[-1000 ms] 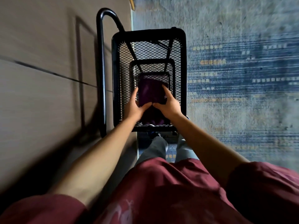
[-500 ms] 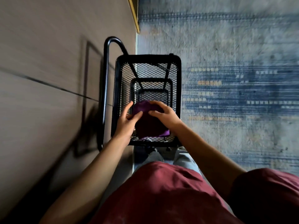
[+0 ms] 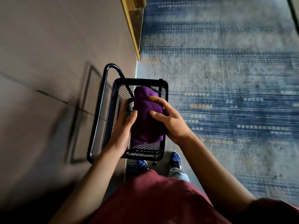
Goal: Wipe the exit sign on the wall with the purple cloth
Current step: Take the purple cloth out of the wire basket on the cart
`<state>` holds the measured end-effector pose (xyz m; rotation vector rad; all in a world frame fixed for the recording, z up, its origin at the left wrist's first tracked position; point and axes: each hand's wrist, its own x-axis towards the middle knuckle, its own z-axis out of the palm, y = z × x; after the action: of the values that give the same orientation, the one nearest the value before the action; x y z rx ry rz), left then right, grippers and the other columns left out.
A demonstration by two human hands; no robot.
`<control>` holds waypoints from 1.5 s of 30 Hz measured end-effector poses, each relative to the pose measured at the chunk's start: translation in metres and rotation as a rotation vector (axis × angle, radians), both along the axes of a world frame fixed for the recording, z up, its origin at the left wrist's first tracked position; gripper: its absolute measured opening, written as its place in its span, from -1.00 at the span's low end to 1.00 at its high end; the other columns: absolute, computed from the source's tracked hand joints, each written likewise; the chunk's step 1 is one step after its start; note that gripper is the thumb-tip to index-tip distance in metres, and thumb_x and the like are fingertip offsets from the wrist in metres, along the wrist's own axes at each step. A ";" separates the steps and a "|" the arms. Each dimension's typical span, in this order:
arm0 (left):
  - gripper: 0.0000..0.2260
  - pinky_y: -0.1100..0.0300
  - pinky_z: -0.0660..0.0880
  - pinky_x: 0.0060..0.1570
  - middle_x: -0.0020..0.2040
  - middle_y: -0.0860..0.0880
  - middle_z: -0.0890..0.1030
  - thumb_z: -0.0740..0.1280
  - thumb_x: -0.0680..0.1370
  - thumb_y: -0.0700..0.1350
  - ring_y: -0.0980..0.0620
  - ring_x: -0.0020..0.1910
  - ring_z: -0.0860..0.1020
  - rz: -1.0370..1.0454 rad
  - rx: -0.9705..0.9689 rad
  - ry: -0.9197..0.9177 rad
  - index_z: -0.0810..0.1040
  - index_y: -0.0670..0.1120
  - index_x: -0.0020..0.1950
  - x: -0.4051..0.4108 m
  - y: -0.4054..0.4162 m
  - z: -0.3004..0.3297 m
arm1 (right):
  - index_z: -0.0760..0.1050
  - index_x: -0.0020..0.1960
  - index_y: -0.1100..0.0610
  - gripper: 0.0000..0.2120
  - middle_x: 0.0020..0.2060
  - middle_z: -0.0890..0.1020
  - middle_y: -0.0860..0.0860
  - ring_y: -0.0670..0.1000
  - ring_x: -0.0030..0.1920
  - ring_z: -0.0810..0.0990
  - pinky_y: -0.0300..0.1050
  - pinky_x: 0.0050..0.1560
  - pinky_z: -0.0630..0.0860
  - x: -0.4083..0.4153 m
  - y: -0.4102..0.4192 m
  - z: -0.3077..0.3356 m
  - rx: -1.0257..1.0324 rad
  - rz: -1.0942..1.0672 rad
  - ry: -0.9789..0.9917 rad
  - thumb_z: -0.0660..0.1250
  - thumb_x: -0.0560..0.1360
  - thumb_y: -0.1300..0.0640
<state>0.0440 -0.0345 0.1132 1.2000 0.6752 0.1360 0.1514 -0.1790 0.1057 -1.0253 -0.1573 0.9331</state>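
The purple cloth (image 3: 144,113) is bunched into a roll and held between both hands above the black mesh cart (image 3: 140,83). My left hand (image 3: 123,128) grips the cloth's left side, thumb laid across it. My right hand (image 3: 168,120) clasps its right side with fingers spread over the top. The cloth's lower end hangs near the cart's front mesh. No exit sign is in view.
The cart stands against a beige panelled wall (image 3: 48,78) on the left, its curved black handle (image 3: 103,97) next to the wall. A yellow door frame (image 3: 131,26) rises at the top. Blue and grey patterned carpet (image 3: 226,94) spreads to the right. My blue shoes (image 3: 175,159) stand just behind the cart.
Both hands have lifted the purple cloth up out of the cart's basket and gathered it into a roll. The view has tilted upward along the wall.
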 end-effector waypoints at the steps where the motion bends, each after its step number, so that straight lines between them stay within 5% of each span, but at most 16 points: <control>1: -0.50 0.04 0.61 0.20 0.33 0.17 0.63 0.35 0.60 0.05 0.05 0.34 0.59 -0.020 0.003 -0.002 0.31 0.34 0.49 0.003 -0.004 0.004 | 0.53 0.40 0.07 -0.53 0.25 0.64 0.17 0.12 0.22 0.64 0.07 0.30 0.60 0.001 -0.005 0.002 0.017 0.000 -0.008 0.41 0.52 0.32; 7: -0.41 0.01 0.57 0.28 0.30 0.28 0.62 0.44 0.53 -0.07 0.07 0.34 0.59 0.030 0.157 -0.029 0.37 0.38 0.46 0.020 -0.036 0.015 | 0.48 0.47 0.12 -0.54 0.26 0.66 0.06 0.02 0.24 0.63 -0.09 0.29 0.59 0.007 -0.046 0.005 -0.031 0.001 -0.082 0.30 0.61 0.40; 11: -0.34 -0.16 0.34 0.51 0.58 0.02 0.36 0.45 0.51 -0.06 0.01 0.51 0.41 0.085 0.320 0.003 0.30 0.33 0.52 0.021 -0.053 0.008 | 0.42 0.53 0.06 -0.46 0.22 0.65 0.07 0.04 0.22 0.63 0.20 0.41 0.52 0.007 -0.068 -0.003 -0.317 0.009 -0.359 0.38 0.60 0.32; 14: -0.32 -0.21 0.29 0.53 0.62 0.06 0.30 0.45 0.52 -0.01 -0.01 0.56 0.35 0.072 0.443 -0.009 0.26 0.27 0.58 0.017 -0.066 0.009 | 0.30 0.59 0.01 -0.32 0.08 0.70 0.12 0.13 0.10 0.70 0.29 0.29 0.56 0.009 -0.082 -0.012 -0.469 0.013 -0.436 0.48 0.56 0.21; 17: -0.32 -0.23 0.31 0.51 0.63 0.02 0.29 0.44 0.55 -0.04 -0.03 0.53 0.39 0.041 0.474 -0.032 0.23 0.27 0.59 0.010 -0.073 0.017 | 0.23 0.62 0.01 -0.23 -0.04 0.70 -0.04 0.01 -0.01 0.72 0.14 0.16 0.64 0.015 -0.090 -0.011 -0.583 -0.118 -0.579 0.52 0.51 0.05; 22: -0.37 -0.26 0.27 0.52 0.61 0.00 0.33 0.40 0.58 -0.10 -0.08 0.58 0.33 -0.026 0.501 -0.042 0.25 0.20 0.60 -0.011 -0.082 0.039 | 0.23 0.63 0.01 -0.21 0.20 0.66 0.02 -0.07 0.20 0.66 -0.10 0.29 0.57 0.039 -0.085 0.007 -0.397 -0.013 -0.450 0.49 0.51 -0.08; 28: -0.42 -0.14 0.27 0.56 0.57 0.09 0.38 0.37 0.58 -0.17 0.06 0.55 0.36 -0.044 0.453 -0.051 0.35 0.15 0.57 -0.047 -0.105 0.056 | 0.62 0.26 0.01 -0.69 0.18 0.74 0.10 0.03 0.18 0.71 -0.10 0.18 0.61 0.011 -0.086 0.019 -0.153 0.327 -0.194 0.43 0.53 0.03; 31: -0.48 -0.08 0.29 0.55 0.53 0.06 0.45 0.35 0.59 -0.17 0.03 0.55 0.36 -0.028 0.472 -0.063 0.39 0.08 0.55 -0.067 -0.111 0.056 | 0.61 0.30 0.00 -0.65 0.23 0.72 0.11 0.08 0.24 0.69 -0.07 0.21 0.61 -0.019 -0.093 0.016 -0.105 0.328 -0.046 0.43 0.53 0.07; 34: -0.53 0.16 0.40 0.44 0.35 -0.08 0.56 0.36 0.61 -0.11 0.03 0.46 0.46 -0.035 0.514 -0.040 0.43 0.07 0.52 -0.094 -0.113 0.052 | 0.55 0.39 0.01 -0.57 0.25 0.70 0.15 0.08 0.25 0.67 0.06 0.34 0.58 -0.052 -0.099 0.021 -0.145 0.249 -0.182 0.45 0.54 0.13; 38: -0.54 0.07 0.49 0.37 0.35 0.06 0.60 0.41 0.55 0.03 0.14 0.33 0.57 -0.002 0.374 0.013 0.50 0.13 0.46 -0.136 -0.121 0.046 | 0.58 0.37 -0.10 -0.56 0.16 0.70 0.08 0.02 0.19 0.66 0.13 0.38 0.56 -0.093 -0.107 0.040 -0.172 0.140 -0.436 0.47 0.53 0.18; 41: -0.51 0.11 0.56 0.25 0.29 0.06 0.66 0.46 0.45 0.18 0.10 0.29 0.61 0.072 0.226 0.039 0.57 0.18 0.37 -0.177 -0.133 0.045 | 0.55 0.41 -0.06 -0.53 0.25 0.68 -0.01 -0.03 0.26 0.64 0.00 0.37 0.55 -0.124 -0.113 0.048 -0.157 0.111 -0.527 0.46 0.53 0.19; 45: -0.66 0.07 0.53 0.24 0.31 0.05 0.66 0.40 0.54 0.09 0.05 0.35 0.58 0.202 0.073 -0.003 0.61 0.16 0.31 -0.250 -0.159 0.033 | 0.54 0.37 -0.06 -0.58 0.14 0.70 -0.26 -0.23 0.19 0.63 -0.29 0.21 0.53 -0.174 -0.118 0.056 -0.158 0.120 -0.505 0.41 0.57 0.24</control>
<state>-0.2061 -0.1934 0.1465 1.1992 0.7941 0.3341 -0.0224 -0.2971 0.1613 -1.3989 -0.5782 0.7858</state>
